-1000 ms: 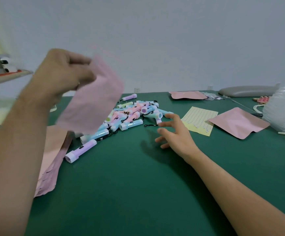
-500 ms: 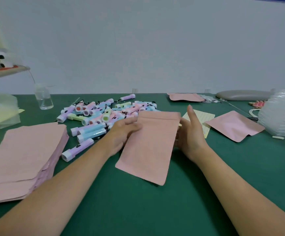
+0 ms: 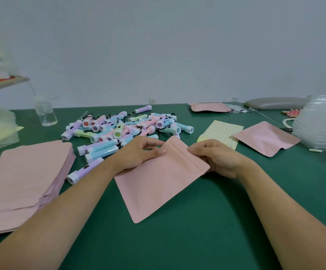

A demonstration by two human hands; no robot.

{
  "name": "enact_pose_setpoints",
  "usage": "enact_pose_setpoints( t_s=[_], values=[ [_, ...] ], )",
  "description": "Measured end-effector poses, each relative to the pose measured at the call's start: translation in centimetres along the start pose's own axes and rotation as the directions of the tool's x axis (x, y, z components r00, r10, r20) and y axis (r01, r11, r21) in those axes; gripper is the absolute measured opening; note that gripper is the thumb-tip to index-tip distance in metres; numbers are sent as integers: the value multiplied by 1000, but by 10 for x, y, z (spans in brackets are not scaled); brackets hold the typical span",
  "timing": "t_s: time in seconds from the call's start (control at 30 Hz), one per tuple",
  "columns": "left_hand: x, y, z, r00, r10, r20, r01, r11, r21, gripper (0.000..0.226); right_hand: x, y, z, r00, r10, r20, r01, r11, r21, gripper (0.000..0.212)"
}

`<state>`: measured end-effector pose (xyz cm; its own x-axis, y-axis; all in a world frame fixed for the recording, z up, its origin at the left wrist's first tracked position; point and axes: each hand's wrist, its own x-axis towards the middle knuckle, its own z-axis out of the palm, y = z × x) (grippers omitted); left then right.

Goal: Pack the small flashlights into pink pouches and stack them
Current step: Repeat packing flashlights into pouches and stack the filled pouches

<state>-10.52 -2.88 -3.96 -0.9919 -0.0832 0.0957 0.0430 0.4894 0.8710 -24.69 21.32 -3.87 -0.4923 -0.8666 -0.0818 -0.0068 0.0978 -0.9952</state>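
A flat pink pouch [image 3: 158, 182] lies tilted on the green table [image 3: 177, 240] in front of me, its zip end away from me. My left hand [image 3: 140, 152] pinches the zip end's left corner between thumb and fingers. My right hand [image 3: 214, 154] grips the right side of the same end. Behind the hands lies a heap of small pastel flashlights [image 3: 123, 127] with black cords. A thick stack of empty pink pouches [image 3: 21, 180] sits at the left.
A clear bottle [image 3: 46, 114] stands at the back left. A yellow sticker sheet [image 3: 219, 131], another pink pouch [image 3: 265, 138] and a clear plastic stack [image 3: 322, 125] lie at the right. A third pouch [image 3: 209, 107] and a grey pad [image 3: 275, 103] sit at the far edge.
The pouch came down from mid-air onto the table. Both hands moved onto its zip end and the pouch turned so its top points right and away.
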Motion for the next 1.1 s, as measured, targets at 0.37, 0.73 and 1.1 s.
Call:
enact_pose_setpoints(
  t_s=[0.37,0.73,1.1],
  values=[
    [8,44,46,834,304,-460,-350,937,-15,20,0,-19,36,497,-769,-402,519,635,-572,18],
    [-5,31,57,989,43,-142,-104,883,-459,58,7,-6,50,622,-771,-135,371,443,-816,26],
    [-3,21,60,965,18,-260,-106,938,-330,50,2,-9,54,728,-684,-40,315,386,-867,31]
  ],
)
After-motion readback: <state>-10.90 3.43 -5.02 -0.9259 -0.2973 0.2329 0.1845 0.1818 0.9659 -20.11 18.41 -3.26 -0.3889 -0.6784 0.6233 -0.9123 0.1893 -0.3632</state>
